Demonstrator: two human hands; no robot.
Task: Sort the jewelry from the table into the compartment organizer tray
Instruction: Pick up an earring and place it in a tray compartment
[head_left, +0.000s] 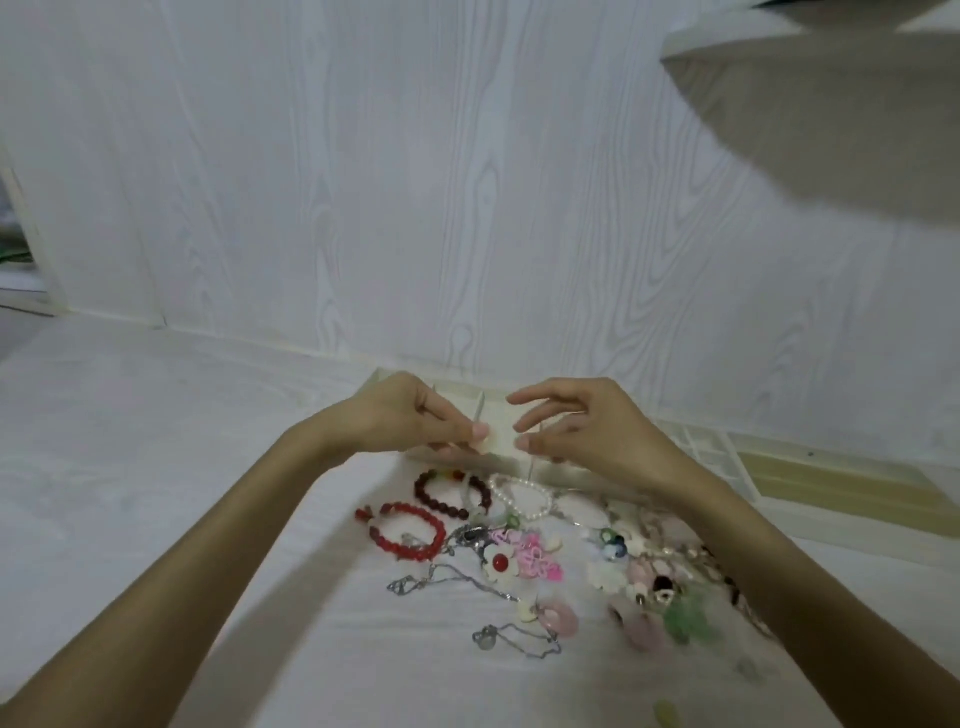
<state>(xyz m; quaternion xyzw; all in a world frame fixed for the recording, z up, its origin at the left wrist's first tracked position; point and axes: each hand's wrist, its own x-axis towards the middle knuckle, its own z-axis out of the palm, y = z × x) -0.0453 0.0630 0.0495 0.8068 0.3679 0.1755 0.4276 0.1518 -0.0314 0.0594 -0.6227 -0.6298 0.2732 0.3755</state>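
Observation:
The cream organizer tray (569, 477) with thin dividers stands at the far side of the table, against the wall. My left hand (405, 415) pinches the tray's near wall, thumb on top and fingers curled under. My right hand (587, 431) hovers over the tray with fingers spread and the thumb tip touching the rim. Nearer to me lies loose jewelry: a dark red bead bracelet (451, 492), a bright red bracelet (413, 530), a pearl bracelet (524, 498), a pink flower piece (537, 558), silver chains (447, 578) and a pink ring pendant (560, 617).
More small pieces, pink, white and green (688, 621), lie partly under my right forearm. A second white grid tray (706, 454) sits to the right by the wall. The white wood-grain wall (467, 208) rises just behind the tray. A white cloth (156, 467) covers the table.

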